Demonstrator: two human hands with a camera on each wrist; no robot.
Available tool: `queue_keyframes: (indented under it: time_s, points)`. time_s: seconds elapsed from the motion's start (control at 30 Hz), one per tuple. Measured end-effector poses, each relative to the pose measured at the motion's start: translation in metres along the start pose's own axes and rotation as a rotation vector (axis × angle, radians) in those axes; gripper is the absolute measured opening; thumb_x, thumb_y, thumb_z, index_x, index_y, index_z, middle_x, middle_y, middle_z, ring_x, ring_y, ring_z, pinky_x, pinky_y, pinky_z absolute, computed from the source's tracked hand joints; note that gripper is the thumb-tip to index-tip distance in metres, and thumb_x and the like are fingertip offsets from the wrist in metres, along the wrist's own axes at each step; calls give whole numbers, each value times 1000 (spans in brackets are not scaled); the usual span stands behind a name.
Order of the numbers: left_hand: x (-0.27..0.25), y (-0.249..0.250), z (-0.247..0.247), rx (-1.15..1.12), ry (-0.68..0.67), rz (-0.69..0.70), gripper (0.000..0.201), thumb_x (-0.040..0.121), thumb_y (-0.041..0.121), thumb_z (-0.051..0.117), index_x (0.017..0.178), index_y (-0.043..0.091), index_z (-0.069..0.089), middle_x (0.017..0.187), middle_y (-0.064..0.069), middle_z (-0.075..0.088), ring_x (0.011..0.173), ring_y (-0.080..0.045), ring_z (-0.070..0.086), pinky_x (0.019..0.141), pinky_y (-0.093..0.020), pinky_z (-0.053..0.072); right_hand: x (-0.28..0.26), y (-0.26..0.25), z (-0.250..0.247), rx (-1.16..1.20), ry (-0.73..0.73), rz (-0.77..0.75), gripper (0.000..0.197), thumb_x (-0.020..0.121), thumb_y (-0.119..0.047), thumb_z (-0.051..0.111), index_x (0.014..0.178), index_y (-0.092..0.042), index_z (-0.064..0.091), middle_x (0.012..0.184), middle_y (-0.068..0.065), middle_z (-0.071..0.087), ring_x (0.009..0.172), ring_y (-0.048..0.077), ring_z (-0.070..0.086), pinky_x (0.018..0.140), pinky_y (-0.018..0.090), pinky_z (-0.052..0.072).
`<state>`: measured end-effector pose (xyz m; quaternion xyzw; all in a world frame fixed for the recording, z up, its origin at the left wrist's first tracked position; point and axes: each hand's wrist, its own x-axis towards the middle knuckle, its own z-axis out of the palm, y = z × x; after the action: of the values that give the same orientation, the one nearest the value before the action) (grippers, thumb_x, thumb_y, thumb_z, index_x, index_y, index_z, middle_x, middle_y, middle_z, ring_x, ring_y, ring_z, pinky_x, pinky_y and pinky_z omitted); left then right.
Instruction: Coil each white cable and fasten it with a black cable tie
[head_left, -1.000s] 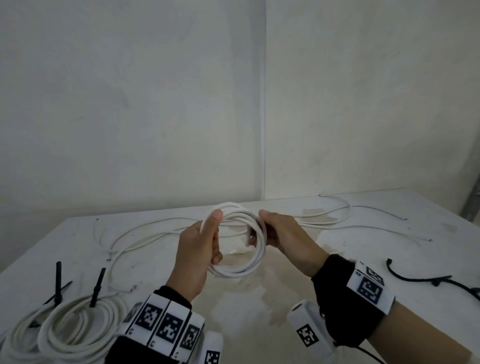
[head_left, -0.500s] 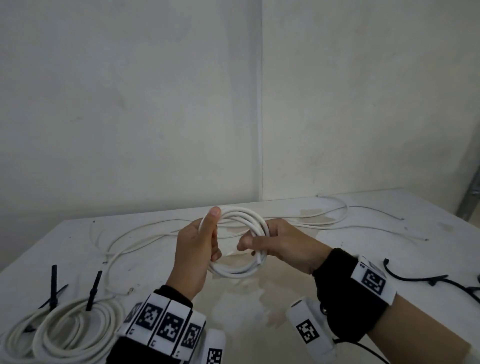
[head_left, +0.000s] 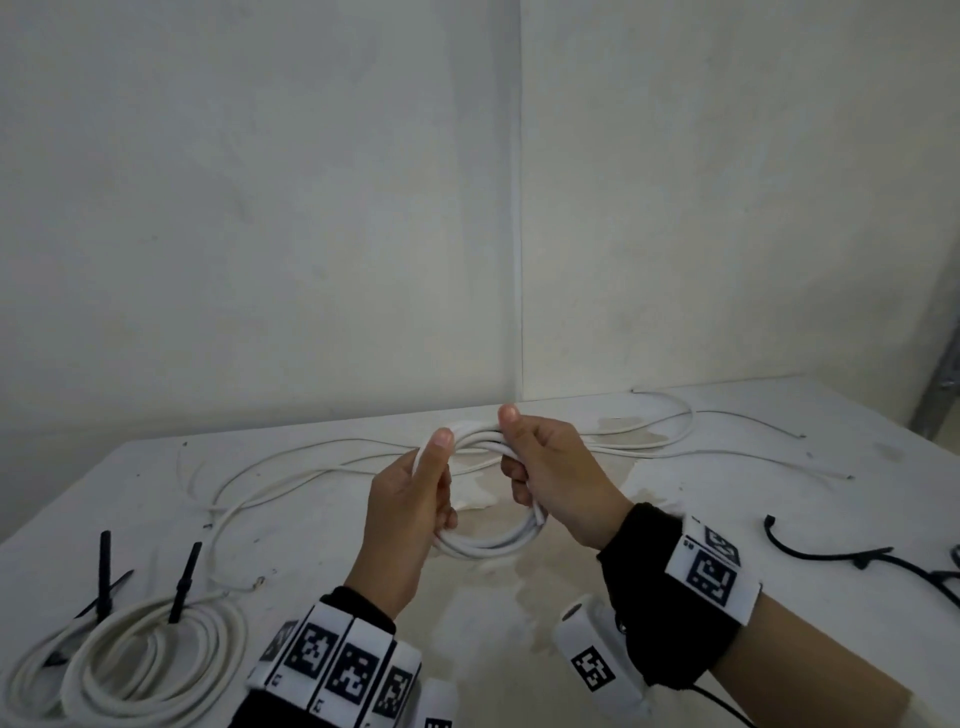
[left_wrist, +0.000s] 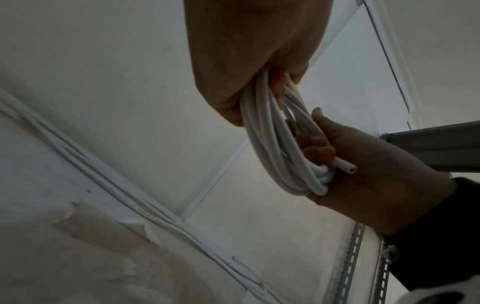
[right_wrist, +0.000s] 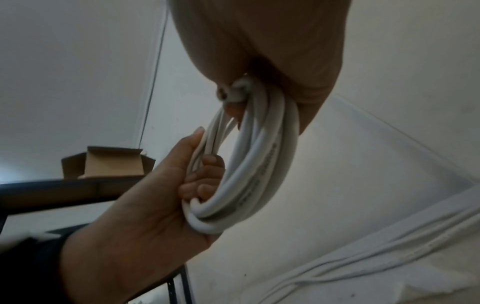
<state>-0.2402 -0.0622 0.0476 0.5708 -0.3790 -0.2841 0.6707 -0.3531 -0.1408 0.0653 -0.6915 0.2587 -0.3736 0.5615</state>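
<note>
Far left of the desk (head_left: 571, 613): two finished cable coils (head_left: 140, 660), each cinched with a black cable tie (head_left: 183, 582), tails sticking up. Behind them, loose white cables (head_left: 291, 475) trail across the desktop toward the wall.

Centre, above the desk: the left hand (head_left: 410, 512) grips the left side of the white cable coil (head_left: 488, 545), thumb up along the loops, fingers curled through the ring. The right hand (head_left: 550, 473) clamps the right side, thumb on top at the upper arc. Both hands are closed on the same coil, held clear of the desktop.

Far right: a spare black tie (head_left: 826, 553) lies well apart from the hands.

Step in hand, as I judge it: squaring up the loops before tying. To do it well, keep the turns stacked flat, tuck the free end against the bundle, then pass the whole coil to one hand so the other can fetch a tie without the loops springing apart.

View differences: the left wrist view shows the cut cable end (left_wrist: 345, 166) poking out by the right hand's fingers; the head view hides it. The right wrist view shows what looks like the same end at the palm, plus faint print along the jacket and a cardboard box (right_wrist: 109, 162) on a shelf.
</note>
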Motion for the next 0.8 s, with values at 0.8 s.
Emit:
queue_keyframes:
  time_s: [0.8]
  points:
    - [-3, 10, 11, 116, -212, -161, 50, 90, 46, 46, 59, 8, 56, 43, -2, 47, 40, -15, 47, 58, -31, 46, -9, 11, -16, -157, 42, -104, 46, 93, -43, 35, 62, -9, 40, 49, 1, 34, 39, 7, 31, 41, 18, 28]
